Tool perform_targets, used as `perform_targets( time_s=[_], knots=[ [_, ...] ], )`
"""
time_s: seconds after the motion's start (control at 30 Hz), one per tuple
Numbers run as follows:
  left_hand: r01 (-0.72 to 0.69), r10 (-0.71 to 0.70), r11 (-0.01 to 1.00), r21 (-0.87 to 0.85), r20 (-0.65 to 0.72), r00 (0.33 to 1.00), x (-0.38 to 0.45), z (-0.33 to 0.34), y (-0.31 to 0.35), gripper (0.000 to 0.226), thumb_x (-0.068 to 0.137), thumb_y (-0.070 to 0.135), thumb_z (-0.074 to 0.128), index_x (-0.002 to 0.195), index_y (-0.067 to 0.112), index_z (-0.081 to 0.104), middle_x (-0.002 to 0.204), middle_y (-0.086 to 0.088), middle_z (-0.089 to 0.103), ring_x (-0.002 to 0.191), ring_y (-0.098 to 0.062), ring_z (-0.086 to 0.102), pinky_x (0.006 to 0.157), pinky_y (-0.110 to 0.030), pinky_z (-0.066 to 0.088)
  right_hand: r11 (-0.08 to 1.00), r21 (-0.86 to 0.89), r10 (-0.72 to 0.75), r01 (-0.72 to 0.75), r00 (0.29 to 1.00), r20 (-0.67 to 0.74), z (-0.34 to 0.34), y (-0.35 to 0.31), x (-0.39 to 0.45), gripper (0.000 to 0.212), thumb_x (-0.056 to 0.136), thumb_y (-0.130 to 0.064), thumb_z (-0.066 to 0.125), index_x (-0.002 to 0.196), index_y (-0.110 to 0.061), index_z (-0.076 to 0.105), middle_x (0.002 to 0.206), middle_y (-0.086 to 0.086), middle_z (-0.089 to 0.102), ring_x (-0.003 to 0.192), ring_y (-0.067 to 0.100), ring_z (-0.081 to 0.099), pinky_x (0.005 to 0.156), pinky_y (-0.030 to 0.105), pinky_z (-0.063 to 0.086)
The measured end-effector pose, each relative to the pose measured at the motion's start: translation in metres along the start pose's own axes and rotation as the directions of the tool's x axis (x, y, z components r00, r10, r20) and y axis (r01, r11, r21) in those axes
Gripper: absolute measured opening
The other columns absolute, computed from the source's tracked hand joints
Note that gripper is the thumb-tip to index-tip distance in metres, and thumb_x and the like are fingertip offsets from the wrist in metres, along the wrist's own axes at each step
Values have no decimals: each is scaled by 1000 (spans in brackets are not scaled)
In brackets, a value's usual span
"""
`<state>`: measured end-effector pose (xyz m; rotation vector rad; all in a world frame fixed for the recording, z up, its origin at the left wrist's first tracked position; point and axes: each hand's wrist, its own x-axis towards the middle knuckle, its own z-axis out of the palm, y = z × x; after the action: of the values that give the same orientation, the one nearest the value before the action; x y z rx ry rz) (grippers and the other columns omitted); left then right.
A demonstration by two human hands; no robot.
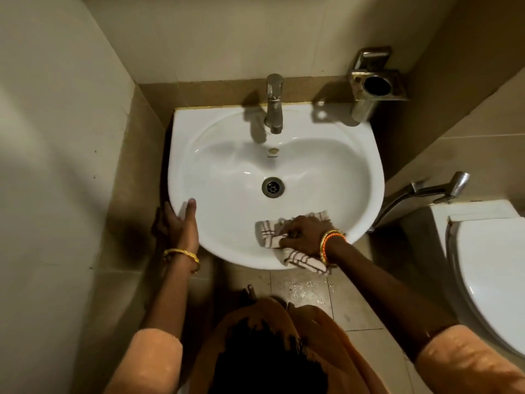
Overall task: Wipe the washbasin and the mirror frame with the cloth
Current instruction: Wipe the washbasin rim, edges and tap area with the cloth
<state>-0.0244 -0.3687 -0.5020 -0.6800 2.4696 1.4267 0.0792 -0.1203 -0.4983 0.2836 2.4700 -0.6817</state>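
Observation:
A white washbasin [335, 172] is fixed to the tiled wall, with a metal tap [274, 105] at its back and a drain [273, 187] in the middle. My right hand [305, 233] presses a white cloth with brown stripes [268, 233] against the basin's near right rim; part of the cloth hangs over the edge. My left hand [180, 223] grips the basin's left front rim, thumb on top and fingers underneath. The mirror frame is out of view.
A metal holder [375, 83] is mounted on the wall at the back right. A toilet with a white lid [488, 268] stands to the right, with a hand sprayer [426, 193] beside it. Tiled walls close in on the left and the back. The floor tiles [304, 291] below look wet.

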Motion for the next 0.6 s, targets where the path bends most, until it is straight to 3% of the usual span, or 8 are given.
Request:
perform_targets(
  time_s=[0.07,0.13,0.23,0.33,0.47,0.6],
  knots=[
    [12,-14,1000,-21,-69,998,-43,13,4,80,85,49,58,148,19,21,155,-12,15,137,-34,30,112,-44,30,985,-153,77,-86,995,-63,-18,23,-1,40,82,-59,57,118,-41,62,132,-2,56,124,28,48,109,48,31],
    [-36,35,999,-6,-121,992,-68,28,-4,81,84,35,64,148,14,18,150,-16,18,129,-37,39,107,-45,34,938,-317,88,-138,982,-168,-33,51,10,44,83,-56,55,124,-41,56,141,1,47,132,28,40,114,51,19],
    [-159,177,982,105,-193,965,-85,40,-14,82,76,25,65,145,7,23,142,-20,27,120,-43,42,100,-51,38,879,-450,7,-155,950,-313,-60,85,35,45,87,-36,54,132,-37,49,154,6,26,144,25,19,116,50,8],
    [-241,290,946,215,-233,928,-95,46,-17,77,74,20,63,141,3,30,142,-24,31,119,-46,42,97,-52,37,829,-545,-81,-128,935,-344,-83,94,51,48,90,-31,53,137,-35,44,160,5,8,148,25,3,116,51,2],
    [-198,248,953,229,-213,945,-96,48,-24,72,78,19,61,142,4,31,143,-27,30,123,-49,39,100,-54,33,816,-538,-54,-211,899,-435,-83,96,43,56,84,-35,60,137,-29,44,161,6,1,147,30,-6,115,56,-4],
    [-198,263,935,295,-199,944,-99,55,-32,69,79,32,46,142,7,34,149,-29,25,130,-49,32,101,-56,31,815,-454,146,-360,886,-441,-74,89,19,67,80,-50,60,140,-30,38,161,8,-3,146,36,-11,112,61,-4]
  ],
)
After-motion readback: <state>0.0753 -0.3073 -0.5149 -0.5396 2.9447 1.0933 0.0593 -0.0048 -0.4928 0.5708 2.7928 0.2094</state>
